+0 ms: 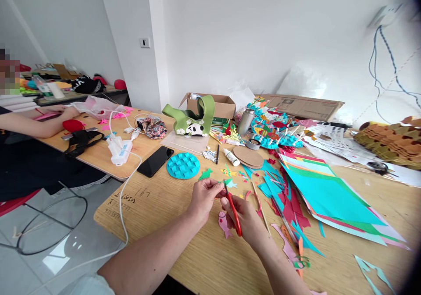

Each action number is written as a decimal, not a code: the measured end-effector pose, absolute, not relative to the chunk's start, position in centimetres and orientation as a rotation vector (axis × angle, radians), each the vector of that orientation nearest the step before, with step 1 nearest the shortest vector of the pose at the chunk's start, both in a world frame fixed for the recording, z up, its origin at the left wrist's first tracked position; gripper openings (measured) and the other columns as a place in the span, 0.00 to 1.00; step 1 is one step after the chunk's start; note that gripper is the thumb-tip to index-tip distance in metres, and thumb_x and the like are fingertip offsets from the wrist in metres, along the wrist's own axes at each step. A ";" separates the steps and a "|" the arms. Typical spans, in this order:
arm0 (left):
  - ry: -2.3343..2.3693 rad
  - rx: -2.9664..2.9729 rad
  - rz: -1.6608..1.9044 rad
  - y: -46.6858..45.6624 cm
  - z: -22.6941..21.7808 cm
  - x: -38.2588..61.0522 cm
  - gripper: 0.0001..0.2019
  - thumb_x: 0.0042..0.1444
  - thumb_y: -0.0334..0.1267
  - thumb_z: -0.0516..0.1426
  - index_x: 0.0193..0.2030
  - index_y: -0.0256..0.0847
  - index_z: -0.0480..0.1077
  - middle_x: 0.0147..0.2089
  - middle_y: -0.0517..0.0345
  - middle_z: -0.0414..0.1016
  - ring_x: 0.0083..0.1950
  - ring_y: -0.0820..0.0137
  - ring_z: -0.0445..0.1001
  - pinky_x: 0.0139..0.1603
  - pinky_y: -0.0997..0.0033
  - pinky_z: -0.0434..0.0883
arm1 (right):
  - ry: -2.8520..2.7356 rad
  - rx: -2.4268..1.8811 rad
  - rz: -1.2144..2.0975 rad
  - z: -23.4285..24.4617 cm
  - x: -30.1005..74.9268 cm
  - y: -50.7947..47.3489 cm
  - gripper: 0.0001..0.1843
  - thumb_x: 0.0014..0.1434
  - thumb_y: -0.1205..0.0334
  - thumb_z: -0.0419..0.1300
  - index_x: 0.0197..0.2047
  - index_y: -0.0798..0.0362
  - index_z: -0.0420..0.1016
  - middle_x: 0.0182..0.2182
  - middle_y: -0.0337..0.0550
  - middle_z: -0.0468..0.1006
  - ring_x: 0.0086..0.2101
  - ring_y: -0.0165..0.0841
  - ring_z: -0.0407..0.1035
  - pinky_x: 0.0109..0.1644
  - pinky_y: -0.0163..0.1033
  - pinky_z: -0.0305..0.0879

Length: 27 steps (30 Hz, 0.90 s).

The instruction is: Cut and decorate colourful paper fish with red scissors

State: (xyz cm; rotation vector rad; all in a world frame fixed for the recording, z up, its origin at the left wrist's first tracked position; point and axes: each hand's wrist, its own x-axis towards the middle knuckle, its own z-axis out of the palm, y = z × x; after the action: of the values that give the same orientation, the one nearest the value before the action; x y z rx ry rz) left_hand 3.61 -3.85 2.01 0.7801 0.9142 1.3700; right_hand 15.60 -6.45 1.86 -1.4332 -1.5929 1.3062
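Note:
My right hand (245, 218) grips a pair of red-handled scissors (234, 214), with their tips pointing up towards my left hand (204, 198). My left fingers pinch a small teal paper piece (231, 183) at the blades, though the fingers partly hide it. Below my hands, a pink paper fish cutout (223, 224) lies on the wooden table (158, 207). To the right of my right hand are scattered teal and crimson paper scraps (283, 198) and a stack of coloured paper sheets (329, 194).
A black phone (155, 161), a white power strip (120, 150) with cables, a blue folded-paper disc (183, 165) and a glue bottle (231, 157) lie ahead. Farther back stand a green panda bag (190, 117) and a cardboard box (213, 105). A co-worker's arm (42, 124) rests at the left.

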 end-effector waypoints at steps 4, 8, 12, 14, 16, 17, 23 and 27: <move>0.910 0.786 1.368 -3.8 1.9 3.6 0.10 0.41 0.39 0.64 0.21 0.34 0.70 0.22 0.56 0.73 0.25 0.73 0.71 0.29 0.74 0.68 | -1.599 -1.448 1.293 1.7 15.6 -6.5 0.28 0.50 0.33 0.54 0.25 0.52 0.60 0.12 0.34 0.65 0.14 0.25 0.56 0.19 0.32 0.48; 0.900 0.783 1.362 -3.8 1.9 3.7 0.10 0.41 0.38 0.64 0.21 0.34 0.70 0.22 0.56 0.73 0.25 0.73 0.71 0.30 0.73 0.68 | -1.605 -1.461 1.284 1.8 15.6 -6.5 0.28 0.50 0.33 0.53 0.25 0.52 0.60 0.12 0.34 0.65 0.14 0.25 0.56 0.19 0.33 0.48; 0.894 0.738 1.361 -3.8 2.2 3.7 0.08 0.40 0.36 0.63 0.22 0.34 0.69 0.22 0.57 0.73 0.24 0.73 0.71 0.30 0.72 0.69 | -1.619 -1.476 1.270 1.9 15.6 -6.4 0.28 0.50 0.32 0.53 0.24 0.51 0.58 0.12 0.33 0.64 0.14 0.26 0.56 0.19 0.33 0.47; 0.884 0.708 1.355 -3.8 2.3 3.7 0.08 0.40 0.36 0.63 0.22 0.34 0.69 0.23 0.56 0.74 0.25 0.72 0.72 0.30 0.71 0.69 | -1.632 -1.486 1.256 1.9 15.5 -6.4 0.28 0.49 0.31 0.53 0.24 0.51 0.58 0.12 0.33 0.63 0.14 0.26 0.56 0.19 0.33 0.46; 0.877 0.691 1.348 -3.8 2.3 3.7 0.08 0.39 0.36 0.63 0.23 0.34 0.69 0.23 0.55 0.74 0.25 0.72 0.72 0.31 0.71 0.69 | -1.643 -1.500 1.240 2.0 15.5 -6.4 0.29 0.49 0.31 0.53 0.24 0.51 0.58 0.12 0.33 0.62 0.14 0.26 0.56 0.20 0.33 0.46; 0.878 0.687 1.348 -3.7 2.2 3.7 0.08 0.39 0.35 0.63 0.23 0.34 0.69 0.23 0.55 0.74 0.24 0.72 0.72 0.30 0.72 0.69 | -1.647 -1.505 1.234 2.0 15.5 -6.4 0.29 0.49 0.31 0.52 0.23 0.51 0.58 0.12 0.33 0.62 0.14 0.26 0.56 0.19 0.33 0.46; 0.780 0.610 1.334 -3.4 1.7 3.5 0.08 0.41 0.36 0.62 0.26 0.35 0.68 0.26 0.54 0.75 0.27 0.72 0.73 0.32 0.73 0.69 | -1.676 -1.527 1.233 2.5 15.3 -6.7 0.29 0.49 0.31 0.53 0.22 0.51 0.59 0.12 0.33 0.63 0.13 0.25 0.56 0.19 0.33 0.47; 0.716 0.564 1.328 -3.4 1.7 3.4 0.09 0.43 0.37 0.62 0.27 0.36 0.66 0.27 0.54 0.75 0.29 0.70 0.75 0.34 0.70 0.71 | -1.673 -1.525 1.232 2.7 15.2 -6.8 0.29 0.49 0.31 0.53 0.22 0.51 0.58 0.12 0.33 0.63 0.13 0.25 0.56 0.18 0.33 0.46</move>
State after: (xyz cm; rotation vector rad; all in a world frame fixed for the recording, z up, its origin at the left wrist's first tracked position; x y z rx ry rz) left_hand 3.37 -3.36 1.67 0.5641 0.7160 1.3276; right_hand 15.23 -6.80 2.67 -1.5252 -1.6735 1.2322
